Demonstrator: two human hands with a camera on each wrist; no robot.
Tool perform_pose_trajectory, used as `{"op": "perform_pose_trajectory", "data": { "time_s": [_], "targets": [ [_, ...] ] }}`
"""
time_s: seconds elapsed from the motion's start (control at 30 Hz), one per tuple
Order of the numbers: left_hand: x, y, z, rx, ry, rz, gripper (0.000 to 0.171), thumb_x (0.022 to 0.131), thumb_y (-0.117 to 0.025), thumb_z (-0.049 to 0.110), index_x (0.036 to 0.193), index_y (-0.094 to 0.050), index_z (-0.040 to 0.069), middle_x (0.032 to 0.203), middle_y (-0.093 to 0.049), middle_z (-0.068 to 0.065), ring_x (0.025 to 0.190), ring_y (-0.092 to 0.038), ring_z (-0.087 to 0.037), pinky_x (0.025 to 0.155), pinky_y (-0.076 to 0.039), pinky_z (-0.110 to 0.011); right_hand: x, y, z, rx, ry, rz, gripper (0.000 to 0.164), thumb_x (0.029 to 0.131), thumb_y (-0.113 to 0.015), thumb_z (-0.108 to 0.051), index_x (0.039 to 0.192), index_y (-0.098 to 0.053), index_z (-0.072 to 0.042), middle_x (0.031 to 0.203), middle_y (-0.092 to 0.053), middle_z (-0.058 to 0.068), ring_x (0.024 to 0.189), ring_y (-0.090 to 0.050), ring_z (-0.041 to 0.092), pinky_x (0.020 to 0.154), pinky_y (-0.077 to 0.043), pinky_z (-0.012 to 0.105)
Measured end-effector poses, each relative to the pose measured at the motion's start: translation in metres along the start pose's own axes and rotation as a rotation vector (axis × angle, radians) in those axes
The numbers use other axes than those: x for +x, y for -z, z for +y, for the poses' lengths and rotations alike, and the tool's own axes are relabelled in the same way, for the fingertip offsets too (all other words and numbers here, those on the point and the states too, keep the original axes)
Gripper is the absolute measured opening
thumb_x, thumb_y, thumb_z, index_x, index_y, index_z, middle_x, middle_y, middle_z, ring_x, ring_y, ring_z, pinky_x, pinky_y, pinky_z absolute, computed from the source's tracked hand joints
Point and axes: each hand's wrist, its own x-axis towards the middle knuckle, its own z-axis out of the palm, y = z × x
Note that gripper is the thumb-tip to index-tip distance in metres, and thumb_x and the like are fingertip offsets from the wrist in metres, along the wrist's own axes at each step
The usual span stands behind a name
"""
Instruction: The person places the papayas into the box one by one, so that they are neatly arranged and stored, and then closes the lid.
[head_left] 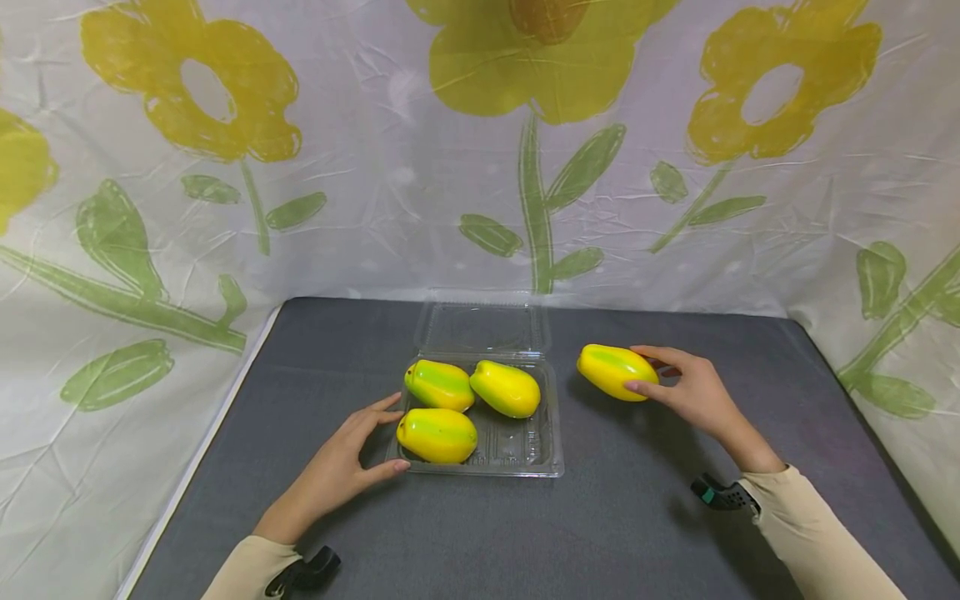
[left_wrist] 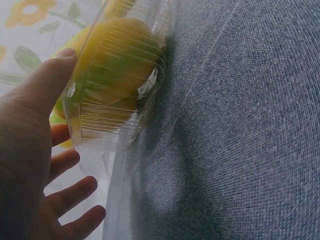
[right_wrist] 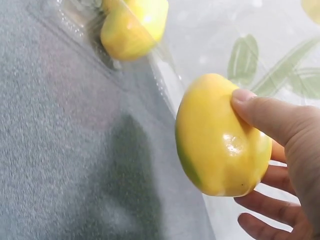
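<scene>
My right hand [head_left: 696,394] holds a yellow-green papaya [head_left: 611,372] between thumb and fingers, raised over the table to the right of a clear plastic clamshell box [head_left: 557,450]. In the right wrist view the thumb lies across this papaya [right_wrist: 215,145], and its shadow falls on the cloth. Inside the box's base lie a front-left papaya [head_left: 437,436], a back-left papaya [head_left: 439,385] and a back-right papaya [head_left: 506,389]. My left hand [head_left: 335,463] is spread at the box's left side, its thumb by the front-left rim; the left wrist view shows loose fingers.
The box's transparent lid [head_left: 482,327] is folded back on the far side. A dark grey cloth [head_left: 495,542] covers the table. Behind and at the sides hangs a white curtain [head_left: 360,183] printed with yellow flowers. Each wrist wears a black strap [head_left: 726,493].
</scene>
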Motion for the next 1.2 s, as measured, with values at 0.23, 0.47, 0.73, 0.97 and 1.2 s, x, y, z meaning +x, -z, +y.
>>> {"op": "perform_pose_trajectory", "data": {
  "time_s": [0.23,0.47,0.73,0.97,1.2],
  "targets": [
    [0.0,0.001,0.0,-0.005,-0.008,0.003,0.071,0.082,-0.07,0.06,0.14,-0.051,0.024,0.161,-0.036,0.004,0.145,-0.039,-0.029,0.111,-0.039,-0.061,0.0,-0.002,-0.01,0.014,0.026,0.003,0.059,0.084,-0.077,-0.043,0.135,-0.061,-0.018,0.129,-0.068,0.008,0.104,-0.064,0.024,0.088,-0.053,0.05],
    [0.0,0.0,0.0,0.0,0.002,0.001,0.072,0.081,-0.071,0.06,0.14,-0.051,0.024,0.161,-0.035,0.004,0.145,-0.039,-0.03,0.112,-0.039,-0.061,-0.001,-0.003,-0.016,0.021,0.036,0.006,0.057,0.084,-0.078,-0.041,0.134,-0.062,-0.018,0.129,-0.068,0.008,0.103,-0.064,0.023,0.087,-0.054,0.048],
    [0.0,-0.001,-0.001,0.004,-0.002,0.002,0.071,0.082,-0.07,0.06,0.14,-0.051,0.024,0.161,-0.035,0.003,0.145,-0.039,-0.03,0.111,-0.039,-0.06,-0.002,-0.006,-0.022,0.043,0.026,-0.02,0.058,0.085,-0.076,-0.042,0.136,-0.061,-0.019,0.13,-0.067,0.008,0.104,-0.064,0.023,0.088,-0.053,0.049],
    [-0.001,-0.001,-0.001,0.007,-0.004,0.005,0.071,0.082,-0.07,0.06,0.14,-0.05,0.025,0.161,-0.035,0.004,0.145,-0.039,-0.03,0.111,-0.04,-0.06,-0.003,-0.01,-0.024,0.032,0.029,-0.02,0.059,0.084,-0.078,-0.042,0.135,-0.062,-0.018,0.127,-0.069,0.006,0.102,-0.064,0.019,0.086,-0.054,0.039],
    [-0.001,-0.001,0.0,0.005,-0.009,0.007,0.07,0.082,-0.071,0.058,0.14,-0.051,0.024,0.161,-0.035,0.003,0.145,-0.039,-0.03,0.111,-0.04,-0.06,-0.003,-0.012,-0.028,0.053,0.044,-0.023,0.059,0.083,-0.079,-0.041,0.134,-0.062,-0.017,0.127,-0.069,0.006,0.102,-0.065,0.02,0.086,-0.054,0.043]
  ]
}}
